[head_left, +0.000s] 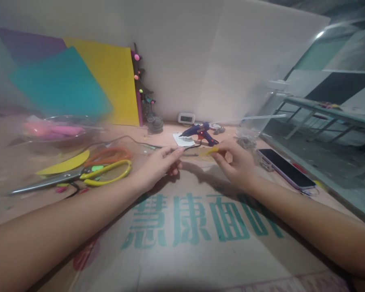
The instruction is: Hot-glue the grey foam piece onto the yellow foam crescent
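My right hand [235, 164] pinches a small yellow piece [211, 151], thin and blurred, perhaps paper or foam, between thumb and fingertips. To its left, my left hand [162, 166] is closed, with thumb and forefinger together and the other fingers curled under. Whatever sits in those fingers, if anything, I cannot make out; a thin dark line runs beside the fingertips. Both hands hover over a sheet of cardboard [176, 259] printed with green characters. Just beyond them a blue glue gun [196, 129] with a small red light rests by a white card [182, 140].
Left lie scissors [106, 174] with orange and yellow handles, a yellow cut piece [67, 163] and a clear bowl [56, 138] holding pink things. Coloured sheets [106, 81] lean at the back near a small white clock [186, 118]. A phone [286, 168] lies right, by the table edge.
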`<state>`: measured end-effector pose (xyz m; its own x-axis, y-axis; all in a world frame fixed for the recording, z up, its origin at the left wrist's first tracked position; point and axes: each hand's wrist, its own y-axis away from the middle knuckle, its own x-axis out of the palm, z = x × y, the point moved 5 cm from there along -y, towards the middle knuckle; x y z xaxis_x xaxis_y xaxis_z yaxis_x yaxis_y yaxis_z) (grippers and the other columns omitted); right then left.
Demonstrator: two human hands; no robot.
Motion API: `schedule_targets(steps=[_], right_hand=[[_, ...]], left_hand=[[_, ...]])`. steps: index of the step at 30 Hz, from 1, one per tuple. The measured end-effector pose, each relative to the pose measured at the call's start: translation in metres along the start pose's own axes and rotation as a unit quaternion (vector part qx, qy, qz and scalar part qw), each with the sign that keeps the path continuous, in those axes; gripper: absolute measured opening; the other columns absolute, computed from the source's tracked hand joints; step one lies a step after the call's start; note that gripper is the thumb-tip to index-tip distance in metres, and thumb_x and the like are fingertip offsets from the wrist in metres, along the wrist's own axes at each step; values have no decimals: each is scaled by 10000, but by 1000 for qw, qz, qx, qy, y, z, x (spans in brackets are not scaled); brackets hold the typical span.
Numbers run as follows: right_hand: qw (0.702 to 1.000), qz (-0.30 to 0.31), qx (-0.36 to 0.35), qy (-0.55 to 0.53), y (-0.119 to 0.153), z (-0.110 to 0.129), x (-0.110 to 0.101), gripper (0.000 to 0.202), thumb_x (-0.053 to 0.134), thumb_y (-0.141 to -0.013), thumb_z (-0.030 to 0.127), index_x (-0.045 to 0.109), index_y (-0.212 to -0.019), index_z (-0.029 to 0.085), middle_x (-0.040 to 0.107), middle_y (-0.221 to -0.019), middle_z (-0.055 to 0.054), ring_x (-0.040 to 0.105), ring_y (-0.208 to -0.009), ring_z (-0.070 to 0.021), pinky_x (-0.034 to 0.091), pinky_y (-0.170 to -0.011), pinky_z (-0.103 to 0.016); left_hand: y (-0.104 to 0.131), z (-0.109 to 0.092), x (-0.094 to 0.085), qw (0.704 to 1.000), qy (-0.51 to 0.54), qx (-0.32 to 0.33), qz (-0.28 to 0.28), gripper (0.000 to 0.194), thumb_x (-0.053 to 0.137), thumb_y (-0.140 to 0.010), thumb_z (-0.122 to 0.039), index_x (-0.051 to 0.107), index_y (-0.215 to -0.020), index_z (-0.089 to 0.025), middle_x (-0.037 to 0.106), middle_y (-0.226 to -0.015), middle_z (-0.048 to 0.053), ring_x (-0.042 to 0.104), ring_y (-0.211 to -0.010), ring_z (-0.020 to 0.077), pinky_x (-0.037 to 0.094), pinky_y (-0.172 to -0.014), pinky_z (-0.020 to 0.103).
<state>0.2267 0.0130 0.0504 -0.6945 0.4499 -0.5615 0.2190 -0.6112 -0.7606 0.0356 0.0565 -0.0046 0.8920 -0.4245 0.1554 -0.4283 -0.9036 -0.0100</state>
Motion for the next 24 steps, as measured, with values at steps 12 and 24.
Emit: schedule_targets(steps=[12,24], right_hand=[[858,153,-445,207,26,55,7,79,577,-929,186,648,-939,152,668,-747,-31,561,-697,-157,367,-622,-323],[983,135,-92,89,-4,34,-3,184,583,-927,338,551,-824,189,617,-772,-25,533,-641,-130,380,-577,-275]], left_hand=[[-1,-2,-7,996,-71,40,-17,290,714,-799,-422,609,-820,-153,571,-659,-32,443,-533,61,347,-497,187],[3,-8,-8,985,-162,47,-35,315,659,-813,-456,563,-717,-171,497,-578,-58,409,-526,91,307,-526,236]])
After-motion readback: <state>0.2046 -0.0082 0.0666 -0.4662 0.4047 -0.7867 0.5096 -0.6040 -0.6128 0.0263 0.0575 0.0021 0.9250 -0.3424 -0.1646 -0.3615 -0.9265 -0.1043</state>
